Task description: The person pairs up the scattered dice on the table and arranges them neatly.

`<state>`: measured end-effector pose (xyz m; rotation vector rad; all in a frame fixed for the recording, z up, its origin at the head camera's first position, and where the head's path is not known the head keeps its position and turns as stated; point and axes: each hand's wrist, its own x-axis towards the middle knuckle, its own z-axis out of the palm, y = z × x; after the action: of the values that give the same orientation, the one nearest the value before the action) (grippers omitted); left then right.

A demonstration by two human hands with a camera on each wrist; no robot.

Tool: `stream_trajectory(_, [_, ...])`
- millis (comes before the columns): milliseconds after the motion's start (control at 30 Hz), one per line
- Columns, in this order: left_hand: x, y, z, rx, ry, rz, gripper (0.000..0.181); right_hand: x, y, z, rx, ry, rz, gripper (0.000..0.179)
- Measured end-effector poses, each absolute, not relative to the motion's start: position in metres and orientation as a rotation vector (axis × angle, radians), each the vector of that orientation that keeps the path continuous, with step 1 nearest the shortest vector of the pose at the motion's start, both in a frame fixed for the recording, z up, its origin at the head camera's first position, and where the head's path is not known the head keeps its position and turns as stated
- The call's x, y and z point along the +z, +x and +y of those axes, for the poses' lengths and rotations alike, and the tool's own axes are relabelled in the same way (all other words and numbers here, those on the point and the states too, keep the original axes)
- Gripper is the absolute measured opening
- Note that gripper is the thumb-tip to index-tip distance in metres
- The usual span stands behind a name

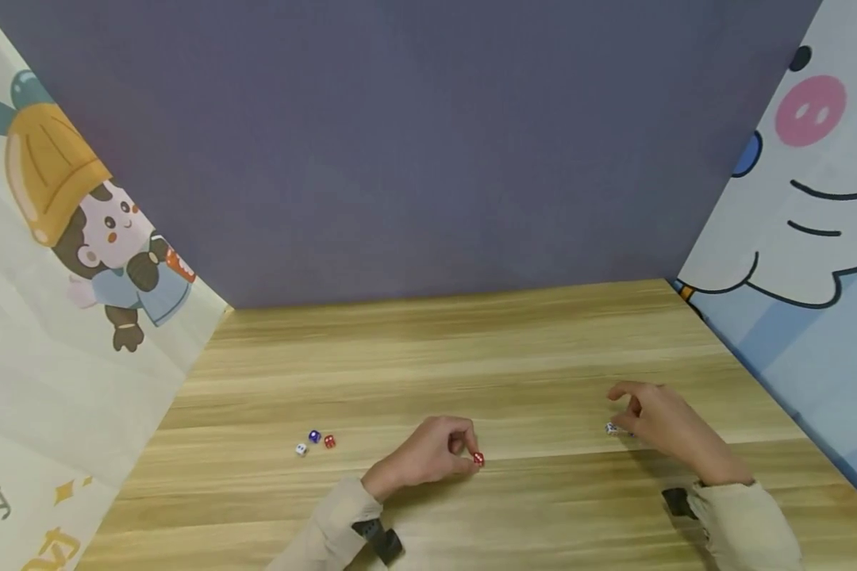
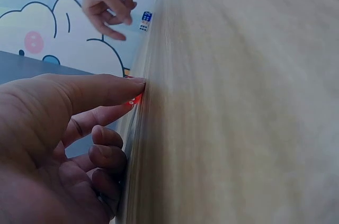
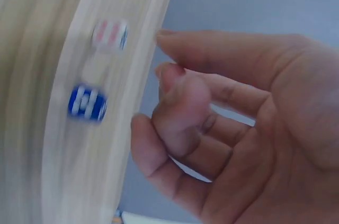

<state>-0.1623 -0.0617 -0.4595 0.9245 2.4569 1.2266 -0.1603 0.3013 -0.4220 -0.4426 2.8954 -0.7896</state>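
Note:
Between thumb and index finger, my left hand pinches a red die at the tabletop, near the middle. In the left wrist view those two fingertips cover most of the die. Over on the right, my right hand hovers with loosely bent fingers and holds nothing. Near it lie a white die and a blue die, set a small gap apart in the right wrist view. The head view shows the blue one mostly hidden behind the right hand.
Left of my left hand, a white die, a blue die and a second red die form a small cluster on the wooden table. A grey-blue panel stands along the back, with cartoon-printed sheets at both sides.

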Motion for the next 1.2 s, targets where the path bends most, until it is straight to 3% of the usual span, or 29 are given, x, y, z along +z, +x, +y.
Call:
stream_trajectory(233, [-0.461, -0.163, -0.062, 1.237, 0.929, 2.443, 0.017, -0.431, -0.161, 0.319, -0.741, -0.485, 2.949, 0.026])
stream_trajectory(900, [-0.461, -0.162, -0.061, 1.206, 0.935, 2.469, 0.014, -0.425, -0.156, 0.296, -0.777, -0.501, 2.897, 0.022])
stream_trajectory(1200, [-0.444, -0.165, -0.089, 1.130, 0.886, 2.394, 0.038, -0.426, -0.153, 0.250, -0.938, -0.697, 2.752, 0.021])
